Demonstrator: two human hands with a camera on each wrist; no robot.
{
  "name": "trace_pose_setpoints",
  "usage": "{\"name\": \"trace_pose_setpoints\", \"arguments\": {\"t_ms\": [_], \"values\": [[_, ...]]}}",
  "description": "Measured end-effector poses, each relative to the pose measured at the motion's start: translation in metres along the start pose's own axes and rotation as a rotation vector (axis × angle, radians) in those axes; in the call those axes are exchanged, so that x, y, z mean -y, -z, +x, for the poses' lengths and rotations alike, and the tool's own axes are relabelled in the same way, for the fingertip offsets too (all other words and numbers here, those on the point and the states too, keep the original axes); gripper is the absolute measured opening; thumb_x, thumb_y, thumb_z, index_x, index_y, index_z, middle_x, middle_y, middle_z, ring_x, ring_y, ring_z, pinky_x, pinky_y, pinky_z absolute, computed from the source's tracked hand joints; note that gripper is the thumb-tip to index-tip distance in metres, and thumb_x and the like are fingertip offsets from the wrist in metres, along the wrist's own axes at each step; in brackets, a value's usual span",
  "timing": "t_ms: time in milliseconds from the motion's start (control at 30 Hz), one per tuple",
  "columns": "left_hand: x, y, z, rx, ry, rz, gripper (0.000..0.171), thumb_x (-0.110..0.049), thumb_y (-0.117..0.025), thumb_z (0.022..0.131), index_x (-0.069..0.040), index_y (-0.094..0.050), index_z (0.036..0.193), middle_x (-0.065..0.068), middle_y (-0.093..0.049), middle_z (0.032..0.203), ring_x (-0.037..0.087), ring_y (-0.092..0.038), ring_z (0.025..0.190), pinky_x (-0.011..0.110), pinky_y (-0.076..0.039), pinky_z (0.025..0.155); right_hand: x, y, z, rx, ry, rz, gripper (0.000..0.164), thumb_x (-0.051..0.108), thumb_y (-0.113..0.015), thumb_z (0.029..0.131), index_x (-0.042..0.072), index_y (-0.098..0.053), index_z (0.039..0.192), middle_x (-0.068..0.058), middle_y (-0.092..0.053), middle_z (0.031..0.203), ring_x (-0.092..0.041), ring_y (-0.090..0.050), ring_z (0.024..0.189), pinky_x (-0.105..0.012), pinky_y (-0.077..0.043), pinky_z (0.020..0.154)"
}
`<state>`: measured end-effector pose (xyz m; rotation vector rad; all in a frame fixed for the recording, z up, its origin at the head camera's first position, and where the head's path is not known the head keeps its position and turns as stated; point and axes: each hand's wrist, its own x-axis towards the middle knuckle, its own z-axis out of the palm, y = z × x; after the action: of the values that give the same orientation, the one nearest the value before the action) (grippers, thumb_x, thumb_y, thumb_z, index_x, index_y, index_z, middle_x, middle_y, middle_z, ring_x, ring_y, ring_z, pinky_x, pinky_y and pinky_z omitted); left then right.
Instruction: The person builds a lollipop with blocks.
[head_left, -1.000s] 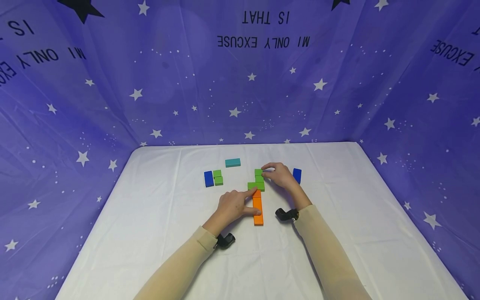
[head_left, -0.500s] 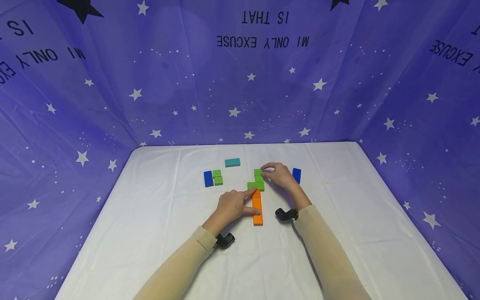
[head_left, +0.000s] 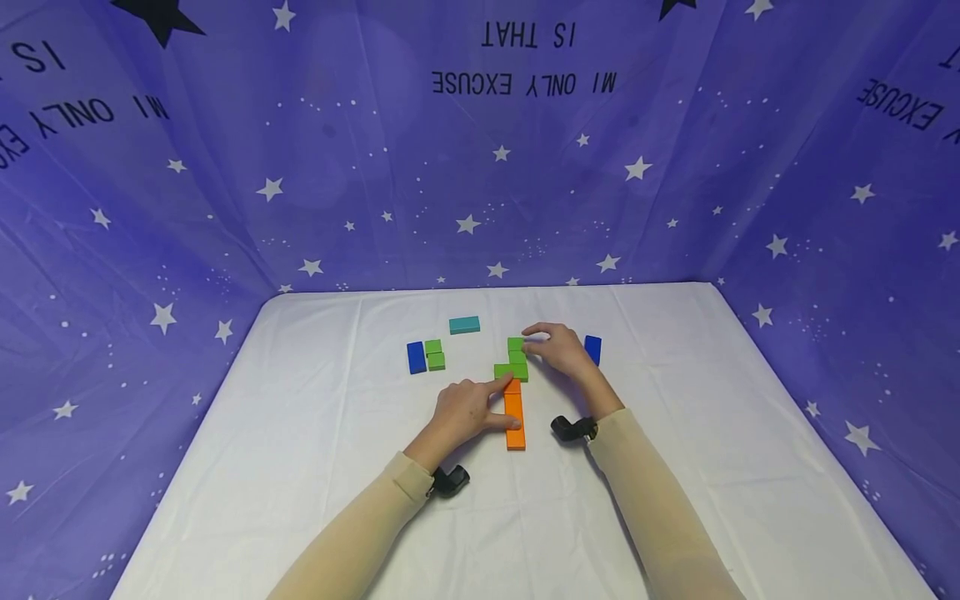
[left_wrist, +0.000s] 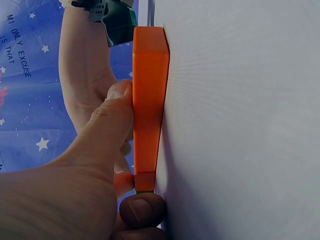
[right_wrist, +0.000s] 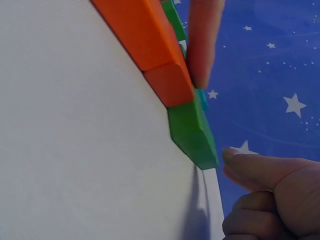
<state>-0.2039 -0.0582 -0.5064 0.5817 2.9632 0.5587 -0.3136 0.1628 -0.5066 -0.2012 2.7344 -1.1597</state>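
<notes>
In the head view my left hand point(head_left: 463, 411) reaches over an upright row of orange blocks. Its thumb rests on the long orange block point(head_left: 514, 411), and its index fingertip lies by the small orange block point(head_left: 512, 386) where that meets a crosswise green block point(head_left: 510, 372). Beyond, one small green block point(head_left: 517, 357) and a farther small green block point(head_left: 515, 343) continue the line. My right hand point(head_left: 558, 346) has its thumb and index fingertips at the right edge of these two; actual contact is hard to make out. The right wrist view shows the right thumb point(right_wrist: 250, 165) near the green block point(right_wrist: 192, 132).
Left of the row stand a blue block point(head_left: 416, 357) and two small green blocks point(head_left: 436, 354). A teal block point(head_left: 464, 325) lies farther back. Another blue block point(head_left: 592, 350) sits behind the right wrist. White cloth point(head_left: 330, 417) covers the table; a purple starred curtain point(head_left: 420, 167) surrounds it.
</notes>
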Motion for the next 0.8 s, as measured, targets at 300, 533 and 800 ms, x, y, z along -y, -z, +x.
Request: {"name": "trace_pose_setpoints", "arguments": {"t_ms": [300,533,800], "values": [[-0.001,0.000,0.001,0.013,0.010,0.000,0.090,-0.073,-0.081,0.077,-0.035,-0.056,0.155,-0.004,-0.030,0.057,0.016,-0.030,0.053,0.030,-0.026,0.052,0.004,0.026,-0.008,-0.002,0.039,0.075,0.044,0.035,-0.074,0.099,0.019,-0.069,0.140,-0.018,-0.075,0.124,-0.032,-0.071,0.103,-0.035,-0.049,0.080],[0.000,0.000,0.001,0.026,0.012,-0.009,0.091,-0.074,-0.080,0.078,-0.035,-0.055,0.156,-0.004,-0.030,0.059,0.016,-0.031,0.054,0.029,-0.026,0.053,0.006,0.045,-0.016,-0.005,0.056,0.116,0.049,0.035,-0.074,0.099,0.020,-0.066,0.145,-0.014,-0.067,0.081,-0.022,-0.053,0.068,-0.032,-0.041,0.060],[-0.001,0.000,0.001,0.033,0.017,-0.024,0.091,-0.073,-0.081,0.078,-0.035,-0.055,0.156,-0.004,-0.030,0.060,0.016,-0.032,0.055,0.029,-0.026,0.055,-0.009,0.067,-0.029,-0.013,0.050,0.165,0.051,0.037,-0.076,0.098,0.027,-0.063,0.147,0.007,-0.035,0.059,-0.013,-0.031,0.055,-0.031,-0.031,0.054]]}}
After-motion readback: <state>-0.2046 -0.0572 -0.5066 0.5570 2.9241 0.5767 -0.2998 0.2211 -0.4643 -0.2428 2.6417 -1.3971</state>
